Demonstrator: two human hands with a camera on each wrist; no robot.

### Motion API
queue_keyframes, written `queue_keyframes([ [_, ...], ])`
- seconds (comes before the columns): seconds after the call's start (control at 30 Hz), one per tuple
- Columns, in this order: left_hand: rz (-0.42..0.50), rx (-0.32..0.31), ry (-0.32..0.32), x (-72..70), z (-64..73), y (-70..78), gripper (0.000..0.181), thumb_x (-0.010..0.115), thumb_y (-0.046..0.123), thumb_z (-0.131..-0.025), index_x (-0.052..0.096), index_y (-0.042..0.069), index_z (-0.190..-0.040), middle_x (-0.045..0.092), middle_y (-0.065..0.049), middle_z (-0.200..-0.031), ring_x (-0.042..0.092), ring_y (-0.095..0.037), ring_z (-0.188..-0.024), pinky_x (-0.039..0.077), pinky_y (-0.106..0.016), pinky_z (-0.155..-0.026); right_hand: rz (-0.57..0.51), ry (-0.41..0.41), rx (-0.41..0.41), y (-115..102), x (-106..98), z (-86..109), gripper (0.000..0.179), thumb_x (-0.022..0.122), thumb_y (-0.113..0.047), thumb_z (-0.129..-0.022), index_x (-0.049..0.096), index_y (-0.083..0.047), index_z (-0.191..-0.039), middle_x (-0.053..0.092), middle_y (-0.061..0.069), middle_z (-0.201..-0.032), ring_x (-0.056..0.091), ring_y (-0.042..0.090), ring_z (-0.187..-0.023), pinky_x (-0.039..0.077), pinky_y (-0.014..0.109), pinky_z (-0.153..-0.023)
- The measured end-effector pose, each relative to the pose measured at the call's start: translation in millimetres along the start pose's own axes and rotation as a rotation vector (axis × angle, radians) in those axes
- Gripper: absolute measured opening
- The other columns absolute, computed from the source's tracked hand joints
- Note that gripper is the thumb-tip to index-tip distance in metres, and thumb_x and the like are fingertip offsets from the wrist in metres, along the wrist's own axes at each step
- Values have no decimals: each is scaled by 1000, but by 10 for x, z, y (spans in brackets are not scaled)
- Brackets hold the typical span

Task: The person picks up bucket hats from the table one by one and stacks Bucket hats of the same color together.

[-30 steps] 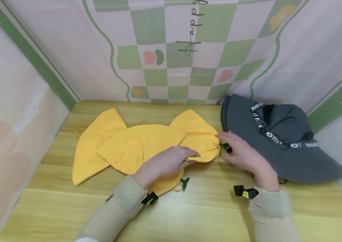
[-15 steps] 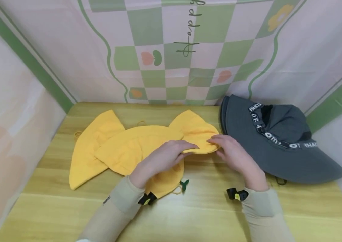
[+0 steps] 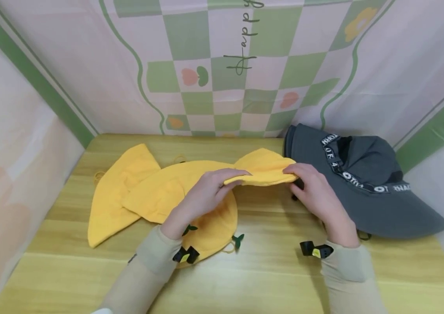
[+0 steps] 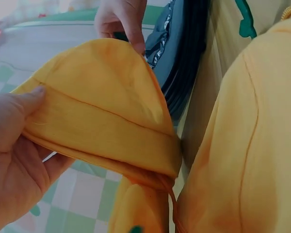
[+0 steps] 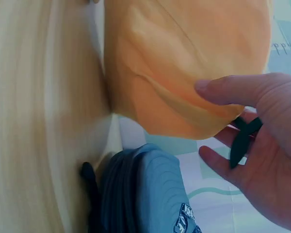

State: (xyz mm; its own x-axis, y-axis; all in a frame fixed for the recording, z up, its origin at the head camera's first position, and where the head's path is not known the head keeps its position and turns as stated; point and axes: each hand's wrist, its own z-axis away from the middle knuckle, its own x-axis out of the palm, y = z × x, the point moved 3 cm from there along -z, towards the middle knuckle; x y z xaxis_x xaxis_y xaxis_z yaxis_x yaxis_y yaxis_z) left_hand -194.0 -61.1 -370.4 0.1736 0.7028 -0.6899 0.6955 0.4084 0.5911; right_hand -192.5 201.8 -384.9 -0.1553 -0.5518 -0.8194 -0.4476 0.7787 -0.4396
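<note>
A folded yellow cloth hat (image 3: 264, 169) is held up between my two hands, over the back middle of the table. My left hand (image 3: 208, 186) pinches its left end, thumb on one face and fingers behind, as the left wrist view shows. At the other end, my right hand (image 3: 317, 189) grips the cloth between thumb and fingers. A green sprout-shaped leaf (image 5: 241, 141) hangs by the right palm. More yellow hats lie overlapping on the left: one far left (image 3: 113, 205), one in the middle (image 3: 155, 196), and one nearer me (image 3: 219, 226), partly hidden by my left arm.
Dark grey brimmed hats (image 3: 386, 213), stacked, stand at the right against the patterned backdrop (image 3: 194, 35), lettered band showing. A green leaf (image 3: 238, 240) on a yellow cord lies by the near yellow hat. Wood table (image 3: 269, 279) runs toward me.
Both hands have lifted the yellow hat, and it now looks narrower, folded edge toward me. My right hand first shifted its grip on the right end. Another green leaf now shows by my left wrist.
</note>
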Motion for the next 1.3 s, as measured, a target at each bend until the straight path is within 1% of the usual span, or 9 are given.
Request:
queue_keyframes([
  [0.1,74,-42,19,-44,-3,-22,31,55,19,-103,66,18,-132,69,0,-130,62,-6,-76,53,-22,-80,-52,79,-14,-8,-59,-3,33,75,8,-81,67,-3,-111,64,21,-126,56,40,-122,46,58,-100],
  [0.23,132,-93,46,-86,2,-62,31,52,22,-104,65,16,-132,73,-3,-119,33,-5,-51,44,-22,-61,-119,156,-3,0,-120,3,39,78,6,-80,66,-4,-115,65,18,-127,57,38,-124,44,28,-109],
  [0.33,150,-128,65,-109,5,-88,32,50,23,-105,65,16,-132,69,-5,-91,21,-4,-44,35,-22,-52,-173,176,53,29,-137,7,62,80,3,-80,54,-8,-136,64,16,-130,57,36,-123,34,13,-105],
  [0.57,217,-218,105,-166,17,-145,32,50,25,-105,65,15,-132,27,3,-47,19,-6,-40,26,-22,-42,-273,149,164,101,-131,14,109,79,1,-81,10,-24,-161,59,22,-136,49,38,-129,37,26,-115],
  [0.7,242,-245,153,-219,38,-184,31,51,27,-105,65,18,-132,26,5,-49,21,-9,-40,26,-22,-43,-309,105,236,158,-119,24,103,78,-6,-85,11,-22,-161,51,27,-143,46,47,-134,36,65,-109],
  [0.8,277,-278,173,-260,56,-215,33,51,29,-105,64,20,-133,45,5,-58,28,-13,-45,36,-22,-51,-327,61,271,189,-89,26,82,76,-13,-89,30,-13,-156,50,28,-144,47,50,-135,35,68,-109],
  [0.93,357,-320,186,-290,65,-259,34,50,32,-105,63,19,-135,69,-1,-101,57,-11,-76,51,-25,-83,-329,5,255,227,-31,30,53,71,-18,-94,51,-3,-140,60,21,-136,58,18,-128,45,44,-111],
  [1.07,491,-344,189,-307,81,-293,35,48,31,-106,60,16,-136,68,-10,-115,64,-15,-103,53,-34,-95,-336,-33,250,259,-1,40,46,67,-23,-97,55,-2,-136,64,18,-130,52,-16,-104,46,9,-92],
  [1.3,631,-368,206,-337,95,-314,37,47,34,-106,58,16,-136,66,-6,-116,66,-15,-103,55,-30,-92,-367,-33,254,281,1,28,37,59,-24,-102,55,1,-128,64,18,-119,57,-12,-91,47,4,-78],
])
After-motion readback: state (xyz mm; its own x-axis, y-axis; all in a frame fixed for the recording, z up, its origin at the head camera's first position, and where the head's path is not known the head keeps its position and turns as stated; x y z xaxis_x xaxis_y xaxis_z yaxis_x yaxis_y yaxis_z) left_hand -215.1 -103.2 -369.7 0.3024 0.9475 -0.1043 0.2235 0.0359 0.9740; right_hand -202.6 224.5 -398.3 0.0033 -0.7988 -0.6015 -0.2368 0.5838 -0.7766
